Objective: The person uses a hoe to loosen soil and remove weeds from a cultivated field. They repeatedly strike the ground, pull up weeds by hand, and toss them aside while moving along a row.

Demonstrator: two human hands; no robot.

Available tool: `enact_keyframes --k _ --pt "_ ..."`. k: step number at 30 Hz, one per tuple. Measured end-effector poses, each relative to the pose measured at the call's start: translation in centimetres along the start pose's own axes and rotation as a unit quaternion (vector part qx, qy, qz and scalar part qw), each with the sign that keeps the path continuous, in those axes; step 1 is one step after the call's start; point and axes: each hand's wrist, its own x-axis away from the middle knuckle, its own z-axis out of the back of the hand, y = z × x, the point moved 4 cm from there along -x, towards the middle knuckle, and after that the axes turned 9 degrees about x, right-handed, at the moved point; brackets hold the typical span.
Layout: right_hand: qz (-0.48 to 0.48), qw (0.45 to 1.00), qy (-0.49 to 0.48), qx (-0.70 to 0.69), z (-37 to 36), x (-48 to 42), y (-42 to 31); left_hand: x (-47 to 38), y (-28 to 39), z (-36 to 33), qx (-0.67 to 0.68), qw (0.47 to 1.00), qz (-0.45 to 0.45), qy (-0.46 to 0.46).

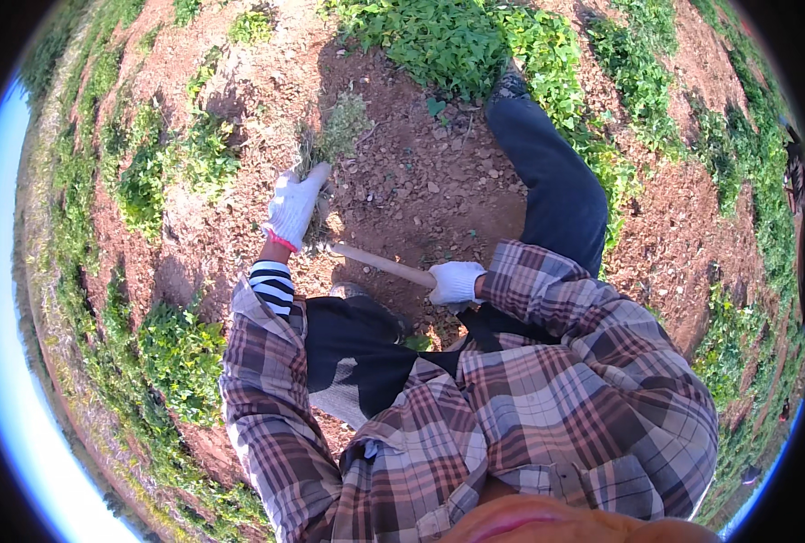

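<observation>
My left hand (298, 203), in a white knit glove with a pink cuff, is closed around a clump of dry, greyish weeds (317, 220). Stalks stick out above and below the glove. Just beyond the fingertips is a pale green weed tuft (345, 125) on the soil. My right hand (455, 282), also in a white glove, grips a wooden tool handle (383, 266). This handle slants up and left, its far end just below my left wrist. The tool's head cannot be made out clearly among the weeds.
Reddish, stony soil (429, 176) lies between my legs. Dense leafy vines (436, 47) grow ahead, touching my extended right leg (558, 170). More rows of green plants (178, 353) run along the left, with others (636, 88) on the right. Dark shapes stand at the far right rim.
</observation>
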Motion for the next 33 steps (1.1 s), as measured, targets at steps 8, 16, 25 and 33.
enact_keyframes --k 8,16,25,33 --pt "0.011 0.998 0.057 0.017 0.2 0.1 -0.2 -0.8 -2.3 1.5 0.065 0.997 0.032 0.008" --pt "0.017 0.992 0.109 0.053 0.1 0.1 -0.2 0.1 -0.8 1.3 0.104 0.994 0.022 0.009" --pt "0.014 0.995 0.093 0.035 -0.3 0.7 0.3 -0.3 -1.7 2.5 0.117 0.993 0.007 0.011" --pt "-0.012 0.955 0.164 -0.246 3.0 1.6 0.5 0.8 -1.3 3.8 0.123 0.992 -0.014 0.029"
